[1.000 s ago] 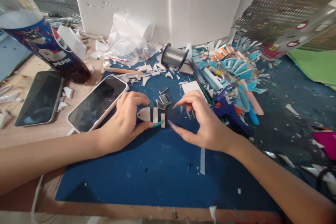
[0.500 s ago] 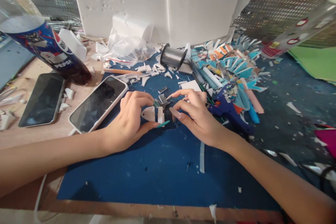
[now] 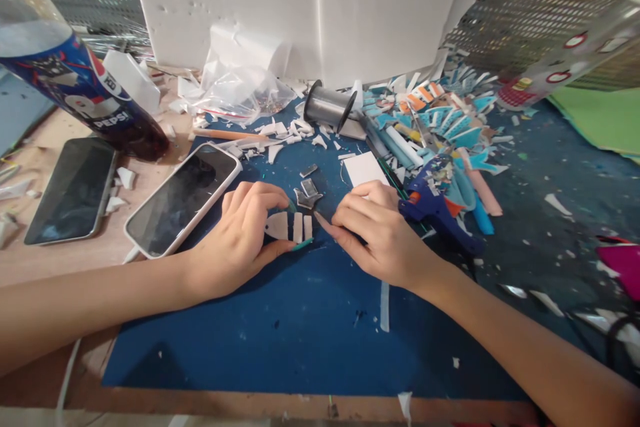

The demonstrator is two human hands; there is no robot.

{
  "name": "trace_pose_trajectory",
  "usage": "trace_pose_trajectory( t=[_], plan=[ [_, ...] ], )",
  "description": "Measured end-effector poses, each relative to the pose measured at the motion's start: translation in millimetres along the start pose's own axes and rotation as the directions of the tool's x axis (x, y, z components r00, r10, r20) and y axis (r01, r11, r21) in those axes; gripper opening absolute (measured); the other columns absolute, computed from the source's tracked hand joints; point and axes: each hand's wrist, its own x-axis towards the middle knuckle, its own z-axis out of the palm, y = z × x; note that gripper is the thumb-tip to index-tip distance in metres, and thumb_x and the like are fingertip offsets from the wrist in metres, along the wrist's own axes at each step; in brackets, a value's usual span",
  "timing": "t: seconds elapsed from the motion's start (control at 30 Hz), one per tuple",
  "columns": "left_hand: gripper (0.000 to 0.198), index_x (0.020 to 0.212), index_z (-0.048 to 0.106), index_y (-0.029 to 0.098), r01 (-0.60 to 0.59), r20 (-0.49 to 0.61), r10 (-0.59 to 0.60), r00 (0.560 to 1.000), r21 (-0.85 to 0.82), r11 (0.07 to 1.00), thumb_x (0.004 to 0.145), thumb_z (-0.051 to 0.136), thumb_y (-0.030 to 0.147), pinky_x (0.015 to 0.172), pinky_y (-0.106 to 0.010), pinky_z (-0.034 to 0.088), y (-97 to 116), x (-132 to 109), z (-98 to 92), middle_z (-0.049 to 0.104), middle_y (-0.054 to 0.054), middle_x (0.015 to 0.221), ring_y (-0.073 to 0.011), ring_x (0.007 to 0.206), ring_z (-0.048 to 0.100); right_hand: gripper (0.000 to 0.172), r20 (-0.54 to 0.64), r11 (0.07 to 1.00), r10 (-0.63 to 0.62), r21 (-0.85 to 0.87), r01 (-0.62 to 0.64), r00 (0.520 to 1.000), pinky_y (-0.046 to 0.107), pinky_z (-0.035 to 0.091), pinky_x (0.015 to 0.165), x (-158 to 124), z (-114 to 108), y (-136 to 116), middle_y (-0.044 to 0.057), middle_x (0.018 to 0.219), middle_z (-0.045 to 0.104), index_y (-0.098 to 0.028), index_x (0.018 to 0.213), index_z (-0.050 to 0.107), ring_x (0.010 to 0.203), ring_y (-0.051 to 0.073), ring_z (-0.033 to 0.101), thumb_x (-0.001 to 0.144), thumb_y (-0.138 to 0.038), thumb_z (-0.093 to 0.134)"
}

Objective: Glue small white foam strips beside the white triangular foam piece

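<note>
Small flat white pieces lie on the blue mat [image 3: 320, 327]: a rounded one with a dark hole [image 3: 278, 226] and two short strips [image 3: 299, 227] beside it. My left hand [image 3: 243, 233] grips them between thumb and forefinger, the green nails at their upper and lower edges. My right hand [image 3: 375, 233] is closed just right of the strips, thumb and forefinger pressed together. What its fingertips hold, if anything, I cannot make out. Just above the strips sits a grey, star-like piece [image 3: 307, 198], with small grey blocks [image 3: 309, 186] behind it.
Two phones [image 3: 183, 200] and a Pepsi bottle [image 3: 95, 100] stand or lie to the left. Behind are a plastic bag [image 3: 245, 93], a wire spool [image 3: 330, 107] and white scraps. A blue glue gun [image 3: 440, 207], a white card [image 3: 365, 169] and a heap of blue offcuts [image 3: 450, 120] lie right.
My right hand has drawn back from the grey pieces and lowered, its fingers closing together. The star-like piece now shows clearly. My left hand stays round the white pieces, slightly further left.
</note>
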Motion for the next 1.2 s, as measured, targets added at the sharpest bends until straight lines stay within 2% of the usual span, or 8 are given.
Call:
trace_pose_trajectory(
  t=[0.13,0.3,0.77,1.2],
  plan=[
    [0.028,0.113,0.038,0.014,0.014,0.044,-0.015,0.999,0.010,1.000,0.095,0.057,0.021,0.080,-0.043,0.044,0.8,0.3,-1.6,0.055,-0.015,0.110,-0.0276,0.095,0.053,0.026,0.039,1.000,-0.020,0.004,0.020,0.999,0.033,0.034,0.072,0.3,3.1,-0.4,0.001,0.062,0.055,-0.017,0.073,0.055,0.073,0.018,0.047,0.098,-0.019,0.050],
    [0.026,0.112,0.039,0.013,0.040,0.097,-0.041,0.994,0.018,0.999,0.094,0.057,0.019,0.079,-0.041,0.043,-0.1,-0.9,-2.5,0.054,-0.015,0.109,-0.0284,0.096,0.052,0.030,0.068,1.000,-0.007,-0.013,0.008,0.998,0.031,0.031,0.065,1.2,6.0,-1.5,0.000,0.059,0.050,-0.017,0.071,0.054,0.066,0.016,0.043,0.100,-0.019,0.047],
    [0.027,0.109,0.039,0.016,0.094,0.159,-0.090,0.983,-0.017,0.995,0.092,0.060,0.020,0.084,-0.045,0.046,-2.1,1.0,0.0,0.053,-0.013,0.110,-0.0280,0.097,0.051,0.034,0.124,0.998,0.024,-0.055,-0.017,0.992,0.031,0.025,0.062,0.5,4.6,-2.9,-0.001,0.058,0.048,-0.017,0.067,0.052,0.064,0.016,0.043,0.100,-0.018,0.042],
    [0.029,0.111,0.038,0.016,0.074,0.168,-0.070,0.983,-0.019,0.997,0.093,0.060,0.020,0.084,-0.049,0.048,-2.8,1.9,1.3,0.053,-0.014,0.109,-0.0291,0.098,0.051,0.032,0.135,0.996,0.032,-0.090,-0.020,0.990,0.031,0.023,0.062,1.6,6.0,-2.8,-0.001,0.056,0.048,-0.018,0.066,0.053,0.063,0.017,0.042,0.097,-0.015,0.045]
  ],
)
